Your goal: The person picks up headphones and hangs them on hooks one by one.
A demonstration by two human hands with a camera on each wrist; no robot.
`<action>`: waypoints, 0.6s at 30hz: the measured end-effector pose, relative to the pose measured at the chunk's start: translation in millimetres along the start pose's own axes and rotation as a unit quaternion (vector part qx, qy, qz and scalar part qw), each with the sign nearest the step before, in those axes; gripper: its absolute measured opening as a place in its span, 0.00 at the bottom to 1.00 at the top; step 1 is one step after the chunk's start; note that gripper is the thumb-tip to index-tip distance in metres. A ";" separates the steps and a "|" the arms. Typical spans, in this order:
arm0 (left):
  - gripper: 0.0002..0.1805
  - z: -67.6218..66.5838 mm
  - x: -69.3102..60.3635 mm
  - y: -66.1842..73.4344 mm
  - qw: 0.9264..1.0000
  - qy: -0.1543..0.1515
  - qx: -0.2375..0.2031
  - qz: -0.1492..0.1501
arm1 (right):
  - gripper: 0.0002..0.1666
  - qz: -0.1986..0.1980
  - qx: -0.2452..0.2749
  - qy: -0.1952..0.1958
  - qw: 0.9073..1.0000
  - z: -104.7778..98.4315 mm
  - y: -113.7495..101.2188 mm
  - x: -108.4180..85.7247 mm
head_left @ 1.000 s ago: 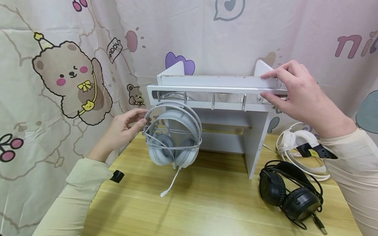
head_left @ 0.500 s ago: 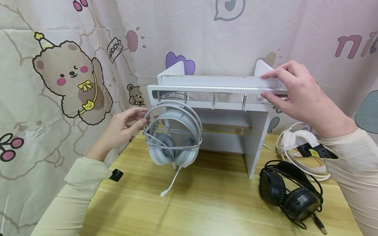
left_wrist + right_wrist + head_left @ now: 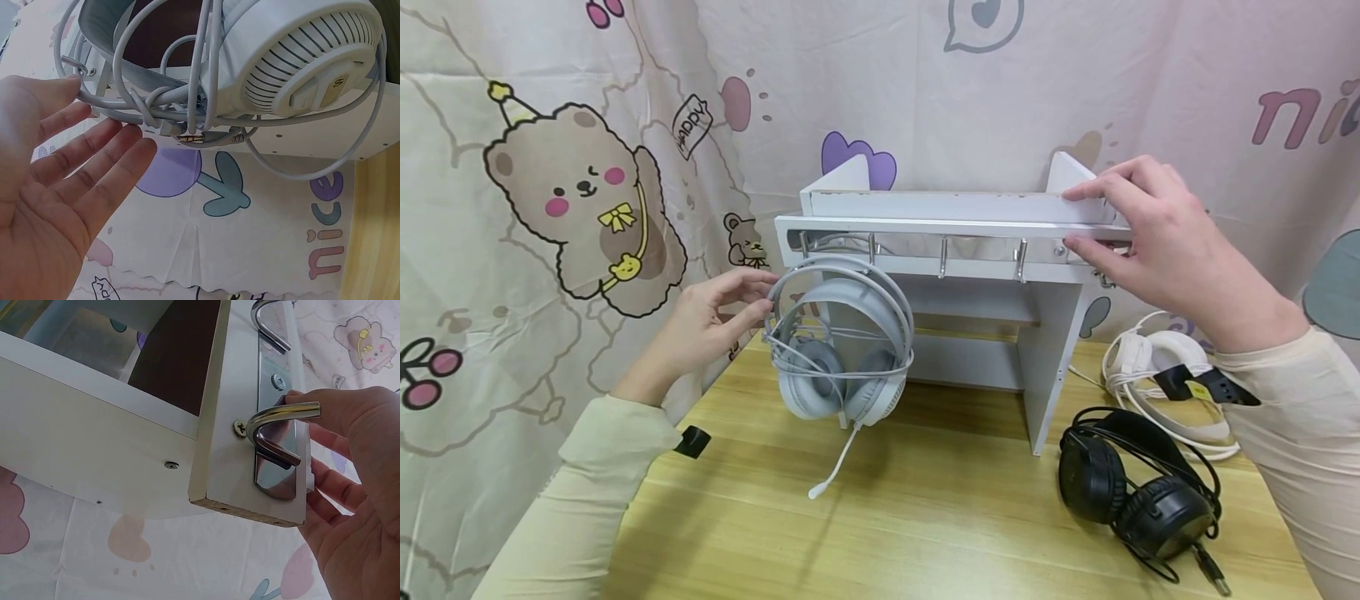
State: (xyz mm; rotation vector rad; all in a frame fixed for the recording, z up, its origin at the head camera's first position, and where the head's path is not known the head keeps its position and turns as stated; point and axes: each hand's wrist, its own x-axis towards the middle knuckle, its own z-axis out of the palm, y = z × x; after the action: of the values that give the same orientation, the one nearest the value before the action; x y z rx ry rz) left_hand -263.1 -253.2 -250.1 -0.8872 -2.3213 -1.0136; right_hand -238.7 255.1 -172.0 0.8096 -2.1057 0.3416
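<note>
A grey-white headset (image 3: 876,400) with its cable wound round it hangs at the left end of the hook board (image 3: 977,272) of a white desk shelf (image 3: 1051,358). My left hand (image 3: 711,321) is beside its headband, fingers mostly straight. In the left wrist view the thumb tip and fingertips (image 3: 145,150) lie at the band and cable of the headset (image 3: 294,62), not curled round them. My right hand (image 3: 1172,242) grips the board's right end. The right wrist view has the thumb on the front, near a metal hook (image 3: 284,412), and fingers behind.
On the wooden table (image 3: 940,517), a black headset (image 3: 1165,517) lies at the right front. Behind it is a white headset (image 3: 1127,358), partly hidden by the right sleeve. More metal hooks (image 3: 943,257) project from the board. A patterned curtain (image 3: 985,108) surrounds the back and left.
My left hand has shifted very slightly left and up, its fingers a little more spread. The hanging headset and my right hand stay where they were.
</note>
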 end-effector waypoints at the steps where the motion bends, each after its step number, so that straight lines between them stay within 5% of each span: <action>1: 0.17 -0.4 0.0 -0.1 1.000 0.000 0.003 0.001 | 0.30 -0.001 0.001 0.000 1.000 0.1 -0.1 0.0; 18: 0.15 -9.3 11.5 7.7 0.998 0.014 0.041 0.037 | 0.36 -0.009 0.012 0.018 1.000 2.0 -0.7 -5.7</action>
State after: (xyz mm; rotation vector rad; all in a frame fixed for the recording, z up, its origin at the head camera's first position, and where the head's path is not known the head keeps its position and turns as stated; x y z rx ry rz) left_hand -264.2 -252.0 -233.6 -0.9127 -2.2719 -0.8873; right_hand -236.9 256.0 -177.8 0.8310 -2.0635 0.3696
